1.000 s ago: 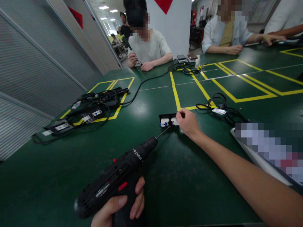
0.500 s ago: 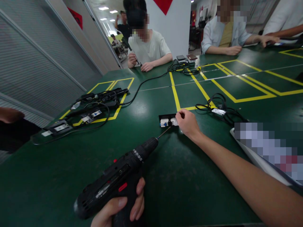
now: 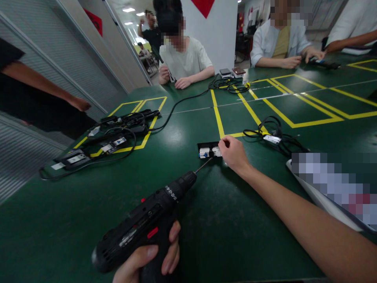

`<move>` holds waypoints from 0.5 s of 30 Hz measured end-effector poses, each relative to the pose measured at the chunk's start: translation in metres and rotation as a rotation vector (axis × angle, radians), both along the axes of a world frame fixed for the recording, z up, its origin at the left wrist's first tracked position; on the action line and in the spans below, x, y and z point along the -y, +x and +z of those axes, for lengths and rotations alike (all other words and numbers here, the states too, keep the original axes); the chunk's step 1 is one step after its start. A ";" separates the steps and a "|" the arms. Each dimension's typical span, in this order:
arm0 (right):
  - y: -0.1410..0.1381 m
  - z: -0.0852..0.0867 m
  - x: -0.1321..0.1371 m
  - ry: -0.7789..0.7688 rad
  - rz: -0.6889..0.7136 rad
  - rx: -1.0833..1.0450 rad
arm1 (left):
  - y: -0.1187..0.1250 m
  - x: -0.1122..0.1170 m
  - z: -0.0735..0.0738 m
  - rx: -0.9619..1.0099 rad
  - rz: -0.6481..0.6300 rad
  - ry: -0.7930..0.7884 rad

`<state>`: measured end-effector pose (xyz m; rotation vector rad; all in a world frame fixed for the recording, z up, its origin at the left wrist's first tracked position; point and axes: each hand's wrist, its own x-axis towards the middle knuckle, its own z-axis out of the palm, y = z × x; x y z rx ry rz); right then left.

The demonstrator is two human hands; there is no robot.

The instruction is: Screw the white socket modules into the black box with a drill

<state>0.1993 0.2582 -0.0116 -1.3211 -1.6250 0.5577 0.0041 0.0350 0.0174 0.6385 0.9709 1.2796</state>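
My left hand (image 3: 147, 255) is closed round the handle of a black cordless drill (image 3: 147, 212) with red buttons. Its thin bit (image 3: 204, 166) points up and to the right. The bit's tip meets the front edge of a small black and white part (image 3: 206, 152) with a blue spot, lying on the green table. I cannot tell whether the tip touches it or what lies under it. My right hand (image 3: 235, 155) reaches in from the right, fingers pinched on the part's right end, which they hide.
Black cabled devices (image 3: 118, 137) lie at the left. A coiled black cable (image 3: 273, 133) is behind my right hand, and a pale-edged flat object (image 3: 326, 196) lies at the right. Yellow tape (image 3: 218, 114) marks the table (image 3: 73, 220). Other people (image 3: 185, 59) sit opposite.
My hands, the drill and the part stay in place. A person in black at the left has come further into view. The far-right co-worker's hand and a dark object have shifted left.
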 end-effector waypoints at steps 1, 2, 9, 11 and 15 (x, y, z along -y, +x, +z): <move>0.000 0.000 0.000 -0.001 0.002 0.000 | 0.000 0.000 0.000 0.002 0.003 -0.002; 0.000 0.001 0.000 -0.002 0.003 0.000 | 0.001 0.000 0.001 0.001 0.009 -0.002; 0.000 0.001 0.002 -0.005 0.006 -0.003 | 0.002 0.001 0.003 -0.006 0.029 -0.001; 0.000 0.002 0.002 -0.004 0.005 -0.002 | 0.002 0.001 0.003 0.001 0.027 -0.004; 0.000 0.003 0.003 -0.012 0.008 -0.004 | 0.002 0.000 0.002 0.014 0.021 0.012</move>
